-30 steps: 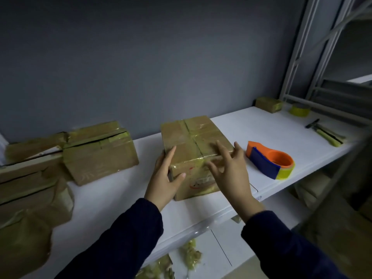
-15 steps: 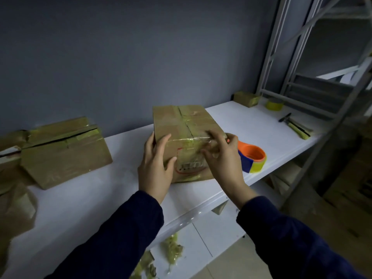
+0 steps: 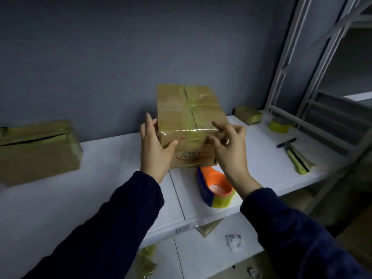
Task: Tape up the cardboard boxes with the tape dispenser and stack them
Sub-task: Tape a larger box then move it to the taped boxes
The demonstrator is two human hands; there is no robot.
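A taped cardboard box [image 3: 187, 109] with a red logo on its near face is held up above the white shelf [image 3: 120, 158]. My left hand [image 3: 155, 150] grips its near left corner, thumb on the front face. My right hand [image 3: 227, 146] grips the near right corner, fingers curled over the top edge. The orange and blue tape dispenser [image 3: 215, 188] with yellowish tape lies on the shelf just below the box, near the front edge.
A larger taped box [image 3: 38, 150] sits at the left. A small box [image 3: 248, 114], a tape roll [image 3: 279, 124] and a cutter [image 3: 293, 156] lie at the right. White metal rack frames [image 3: 314, 81] rise on the right. Tape scraps lie on the lower shelf.
Both hands have lifted the box off the shelf and carried it up and to the right, above the tape dispenser. The dispenser has not moved.
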